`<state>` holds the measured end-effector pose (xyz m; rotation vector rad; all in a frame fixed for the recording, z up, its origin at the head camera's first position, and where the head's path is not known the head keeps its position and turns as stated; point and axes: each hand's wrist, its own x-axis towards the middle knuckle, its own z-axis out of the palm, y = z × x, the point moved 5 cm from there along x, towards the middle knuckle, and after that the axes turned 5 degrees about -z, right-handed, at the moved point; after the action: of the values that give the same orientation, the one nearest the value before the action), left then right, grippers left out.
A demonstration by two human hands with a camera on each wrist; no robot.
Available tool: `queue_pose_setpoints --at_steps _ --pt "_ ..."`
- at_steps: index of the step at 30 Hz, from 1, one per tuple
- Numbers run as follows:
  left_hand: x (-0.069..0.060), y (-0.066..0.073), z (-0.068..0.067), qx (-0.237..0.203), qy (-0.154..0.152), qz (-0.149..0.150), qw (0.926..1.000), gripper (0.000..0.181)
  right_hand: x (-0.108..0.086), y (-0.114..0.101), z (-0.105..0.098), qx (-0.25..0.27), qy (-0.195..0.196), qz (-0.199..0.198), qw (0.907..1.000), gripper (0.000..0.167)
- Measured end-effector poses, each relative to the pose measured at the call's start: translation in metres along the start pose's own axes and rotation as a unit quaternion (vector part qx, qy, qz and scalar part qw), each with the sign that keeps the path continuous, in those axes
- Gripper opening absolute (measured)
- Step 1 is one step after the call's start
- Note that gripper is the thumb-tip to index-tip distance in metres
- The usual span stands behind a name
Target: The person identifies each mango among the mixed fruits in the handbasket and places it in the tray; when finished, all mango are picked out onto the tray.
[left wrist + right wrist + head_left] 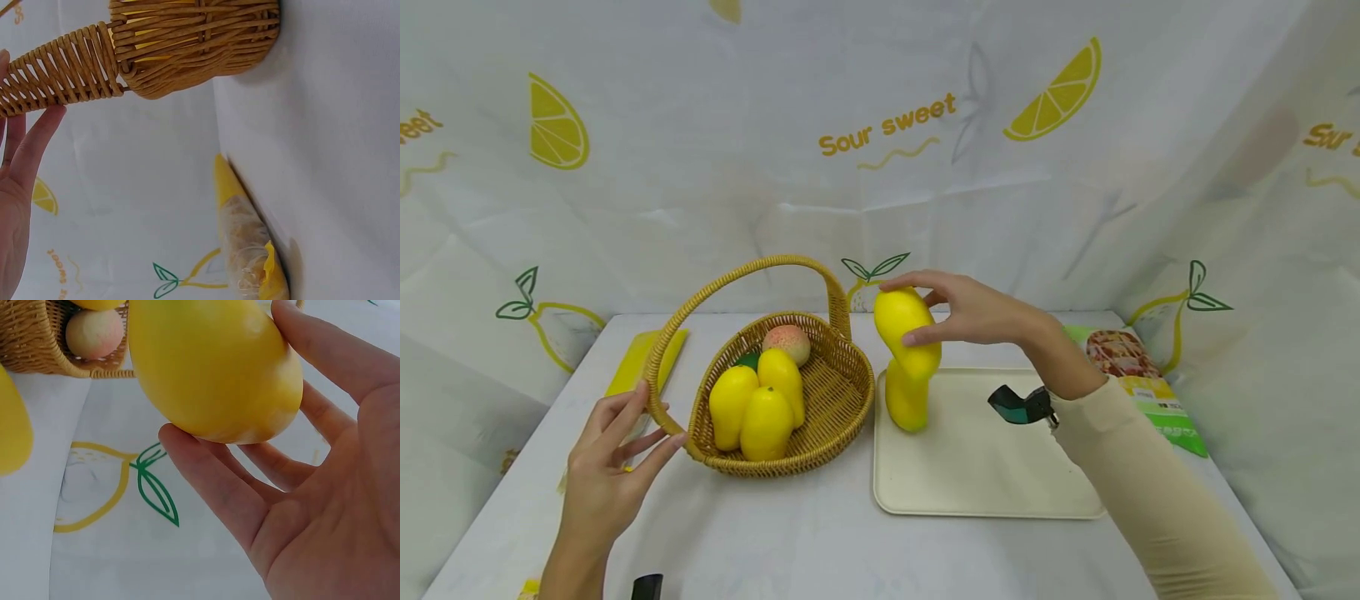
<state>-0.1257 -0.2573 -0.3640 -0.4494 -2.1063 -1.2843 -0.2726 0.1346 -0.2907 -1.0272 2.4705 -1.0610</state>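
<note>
A yellow mango (897, 321) is held up by the right grip (977, 310), which is bent round its upper part and parted only as wide as the fruit. By the left grip (610, 458), nearly closed, the handle (752, 265) of the wicker basket (850, 429) is pinched near its lower end. The held mango is seen above the left edge of the tray (1000, 467), where a second mango (906, 408) is partly covered by it in the head view; a gap between the two is shown from the right wrist. In the basket, three mangoes (767, 423) are grouped, with a peach (787, 343) behind them. The step in hand is judged to be a transfer of fruit from tray to basket. For the next move, a leftward carry and a gentle lowering onto the basket's bare part seem called for.
</note>
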Motion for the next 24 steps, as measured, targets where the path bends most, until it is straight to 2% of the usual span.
queue_pose_setpoints --at_steps 7,13,17,24 --pt "0.0 -0.001 0.0 0.002 0.003 -0.004 1.0 0.082 -0.016 0.018 -0.01 0.031 0.014 0.033 0.9989 0.068" --pt "0.0 -0.001 0.0 0.004 0.003 -0.004 1.0 0.082 -0.027 0.033 -0.013 0.029 0.025 0.04 0.9984 0.07" --pt "-0.001 0.001 0.0 0.013 -0.003 -0.015 0.9998 0.082 -0.032 0.039 -0.013 0.023 0.029 0.036 0.9987 0.07" --pt "-0.001 0.001 -0.002 0.038 -0.017 -0.057 0.9975 0.077 -0.039 0.049 -0.007 0.021 0.035 0.037 0.9985 0.069"
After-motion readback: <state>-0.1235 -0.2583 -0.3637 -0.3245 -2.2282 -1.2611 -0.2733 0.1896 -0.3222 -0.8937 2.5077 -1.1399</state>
